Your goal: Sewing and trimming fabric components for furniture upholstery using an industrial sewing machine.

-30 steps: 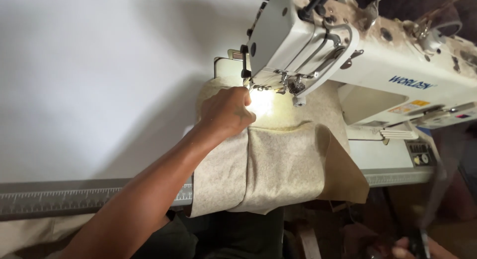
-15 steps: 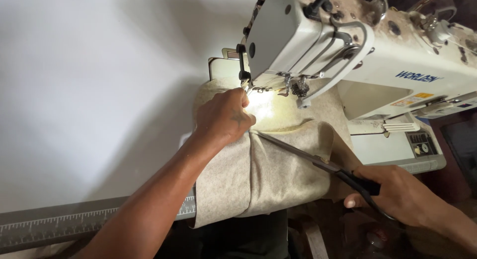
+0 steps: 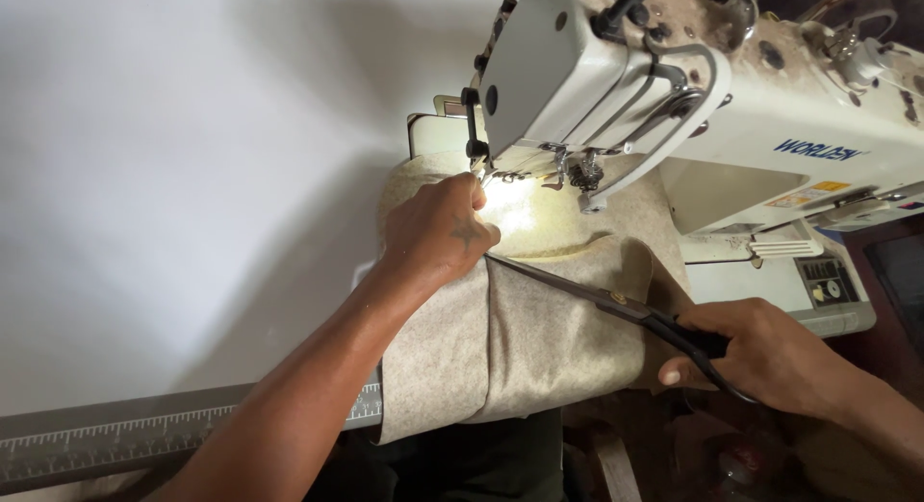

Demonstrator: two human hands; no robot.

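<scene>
While the right hand [image 3: 770,353] sits nearest the camera at the table's edge, it is closed through the dark handles of a pair of scissors [image 3: 616,305], with the long blades reaching up and to the left across the cloth. The blades look nearly together, and their tips disappear beside the left hand, so whether they have bitten into anything cannot be told. Along the near edge of the table [image 3: 144,223] runs a grey ruler strip [image 3: 115,444], and the beige fabric [image 3: 539,358] hangs folded over that edge toward the person's lap.

Farther in, the left hand [image 3: 443,232] lies knuckles-up on the fabric, fingers curled and pressing it flat, the fingertips just beside the presser foot [image 3: 515,175] in the pool of lamp light. The cloth is still under the head of the white sewing machine [image 3: 693,98], which fills the upper right of the view.

Judging from this, a run of stitching appears to be finished, and the scissors are being brought in close to the needle, likely for the thread. No cut end shows, so the snip seems not yet made, and the fabric remains to be drawn clear of the machine.
</scene>
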